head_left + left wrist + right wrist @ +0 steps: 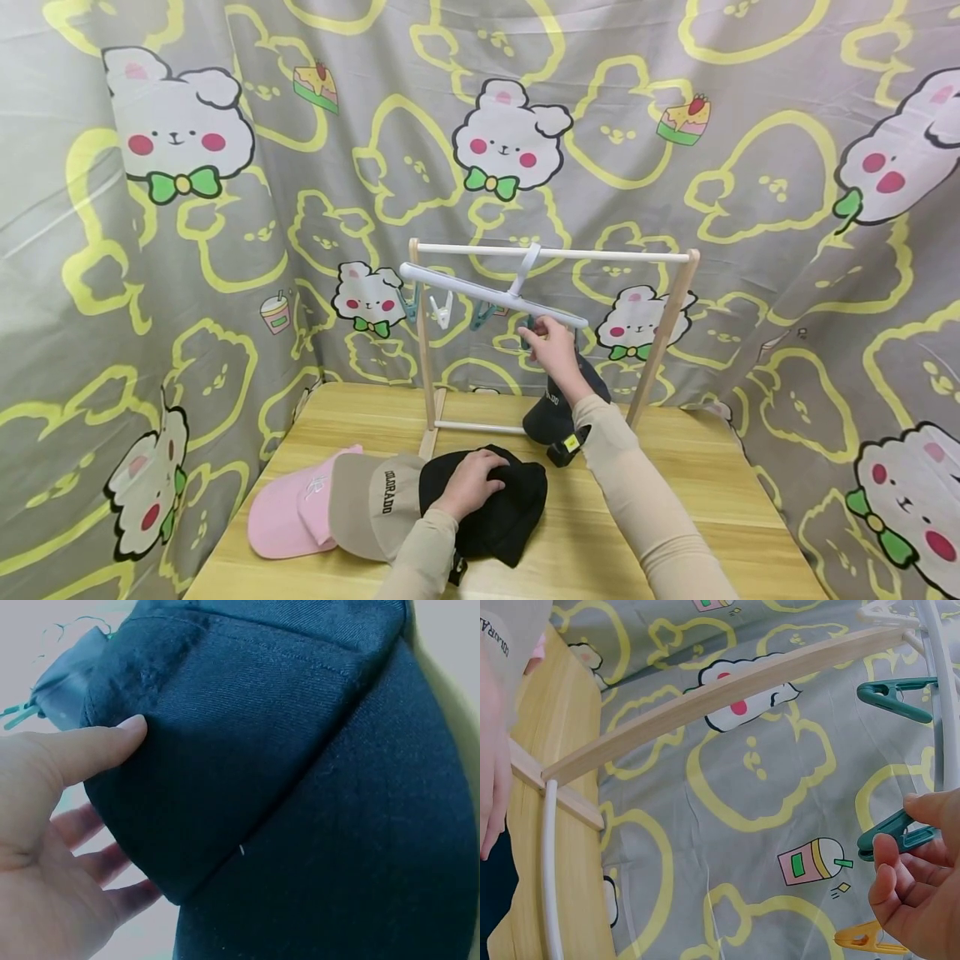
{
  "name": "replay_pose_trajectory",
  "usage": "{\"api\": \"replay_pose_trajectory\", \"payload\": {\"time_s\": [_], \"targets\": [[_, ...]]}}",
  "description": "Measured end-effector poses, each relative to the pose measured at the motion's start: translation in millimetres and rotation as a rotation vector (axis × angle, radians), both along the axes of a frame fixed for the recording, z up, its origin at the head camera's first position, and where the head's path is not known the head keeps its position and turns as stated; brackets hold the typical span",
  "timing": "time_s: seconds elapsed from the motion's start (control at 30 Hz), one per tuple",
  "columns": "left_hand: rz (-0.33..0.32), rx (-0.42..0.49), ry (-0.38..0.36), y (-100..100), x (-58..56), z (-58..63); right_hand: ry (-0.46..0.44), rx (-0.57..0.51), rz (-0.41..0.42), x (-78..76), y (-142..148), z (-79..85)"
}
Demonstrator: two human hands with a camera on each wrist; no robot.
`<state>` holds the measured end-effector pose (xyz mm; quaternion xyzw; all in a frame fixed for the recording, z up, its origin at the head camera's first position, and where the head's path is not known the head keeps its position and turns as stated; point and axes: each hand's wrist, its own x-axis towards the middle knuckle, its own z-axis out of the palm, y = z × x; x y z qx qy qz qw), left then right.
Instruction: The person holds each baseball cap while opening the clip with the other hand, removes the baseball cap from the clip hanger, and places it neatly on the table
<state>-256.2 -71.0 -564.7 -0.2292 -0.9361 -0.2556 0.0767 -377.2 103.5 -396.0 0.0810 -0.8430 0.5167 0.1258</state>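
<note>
Under the hanger, right grip pinching a green clip, below, left grip loosely holding a black cap

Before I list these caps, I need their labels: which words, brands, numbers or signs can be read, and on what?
"OLORADO", likely "COLORADO": beige cap.
"ADO", apparently a word's end: hanging dark cap; the rest is too small.
Pink cap: white emblem, too unclear to read.
Yellow label on the wrist device: too small.
Curtain mark at right: too small.
</note>
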Motion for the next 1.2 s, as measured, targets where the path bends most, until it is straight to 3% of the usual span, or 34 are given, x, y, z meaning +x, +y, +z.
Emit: {"api": "replay_pose_trajectory", "payload": {"time_s": [0.63,0.93,1.2], "targets": [[0.098,0.017,0.019,6,11.7,-2.9,-0.011,0.002,-0.001,1.2,0,0.5],[0.135,0.052,-0.016,6,23.0,1.2,-0.013,-0.001,0.003,1.3,0,1.2],[0.131,0.083,-0.083,6,27.9,-4.3,-0.019,-0.002,0.002,1.0,0,0.5]]}}
